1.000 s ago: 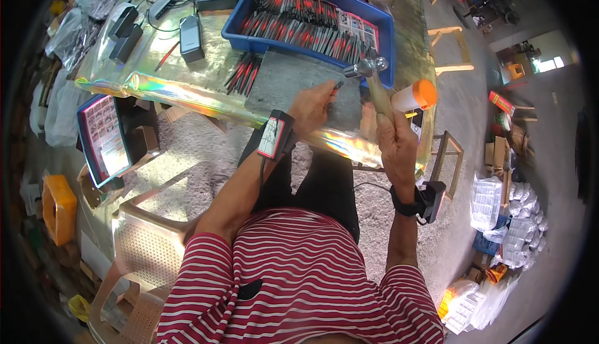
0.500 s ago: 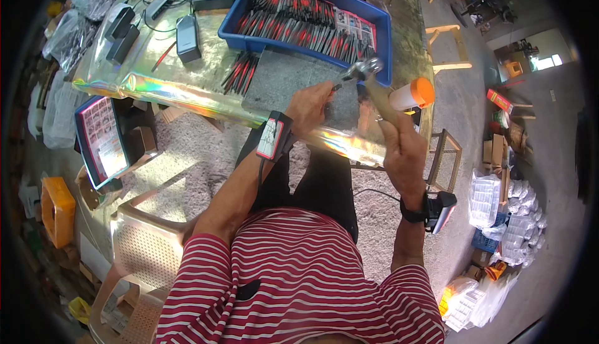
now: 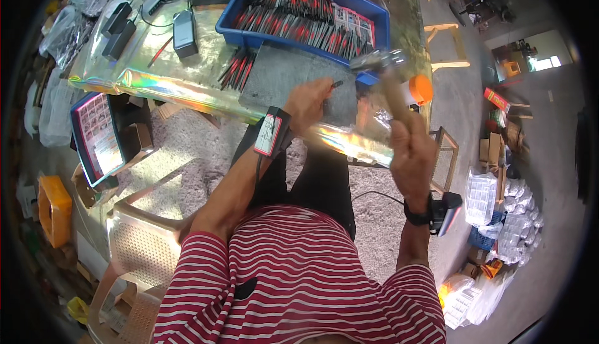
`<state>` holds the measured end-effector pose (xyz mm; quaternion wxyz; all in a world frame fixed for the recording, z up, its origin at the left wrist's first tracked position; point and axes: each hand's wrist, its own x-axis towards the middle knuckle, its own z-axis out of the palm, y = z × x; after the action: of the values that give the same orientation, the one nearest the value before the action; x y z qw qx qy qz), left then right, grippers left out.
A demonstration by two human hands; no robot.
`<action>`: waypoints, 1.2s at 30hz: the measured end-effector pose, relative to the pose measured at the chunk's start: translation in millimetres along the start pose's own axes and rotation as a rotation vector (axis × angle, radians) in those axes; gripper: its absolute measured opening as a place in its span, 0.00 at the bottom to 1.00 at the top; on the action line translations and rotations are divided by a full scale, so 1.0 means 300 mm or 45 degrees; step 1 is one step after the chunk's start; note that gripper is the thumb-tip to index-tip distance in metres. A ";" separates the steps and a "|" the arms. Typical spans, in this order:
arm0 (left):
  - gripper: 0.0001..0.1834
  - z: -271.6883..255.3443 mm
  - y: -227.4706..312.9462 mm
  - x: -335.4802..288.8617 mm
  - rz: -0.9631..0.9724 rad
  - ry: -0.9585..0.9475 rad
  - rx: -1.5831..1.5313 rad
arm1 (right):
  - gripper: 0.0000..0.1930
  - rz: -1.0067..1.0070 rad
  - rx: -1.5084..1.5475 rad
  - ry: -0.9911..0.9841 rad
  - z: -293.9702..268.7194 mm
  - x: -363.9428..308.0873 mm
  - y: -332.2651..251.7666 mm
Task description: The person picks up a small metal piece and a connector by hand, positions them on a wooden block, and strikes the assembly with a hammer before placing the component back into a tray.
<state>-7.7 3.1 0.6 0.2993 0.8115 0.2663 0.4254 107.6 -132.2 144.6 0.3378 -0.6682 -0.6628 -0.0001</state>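
Note:
My right hand [image 3: 413, 157] is closed round the wooden handle of a hammer [image 3: 392, 88], whose shiny metal head, smeared by motion, is raised over the table's right part. My left hand [image 3: 307, 103] rests on a flat grey slab [image 3: 281, 72] at the table's near edge. Its fingers pinch a small dark slim piece [image 3: 337, 85] whose tip pokes out to the right; the rest is hidden by the fingers. Left of the slab lie several slim black-and-red pieces [image 3: 237, 69]. Behind it stands a blue tray [image 3: 223, 29] filled with rows of similar pieces.
A white jar with an orange lid [image 3: 420, 89] stands right of the slab. Cables and dark boxy devices, among them a grey one [image 3: 185, 32], lie at the table's left. A plastic chair [image 3: 143, 238] is at my left, and a wooden frame [image 3: 446, 153] at my right.
The hammer has swung up and to the right, away from the dark piece, with my right hand moving slightly right. My left hand stays on the slab, still pinching the piece.

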 end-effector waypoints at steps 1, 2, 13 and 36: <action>0.06 0.001 0.004 0.000 -0.010 -0.007 0.004 | 0.08 -0.004 0.069 0.081 -0.016 0.018 -0.014; 0.06 0.000 0.007 -0.003 -0.013 -0.011 -0.001 | 0.07 0.082 0.120 0.071 -0.055 0.012 -0.044; 0.06 0.006 0.003 -0.003 -0.004 -0.004 0.025 | 0.05 0.231 0.170 0.013 0.072 -0.057 0.039; 0.06 -0.071 0.019 0.014 -0.796 0.303 -1.316 | 0.21 1.222 1.459 -0.274 0.394 -0.182 0.172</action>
<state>-22.7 7.5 16.6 0.7327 0.3918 0.2827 0.4793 93.9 -121.7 5.6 0.5289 -0.5996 -0.2248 0.5569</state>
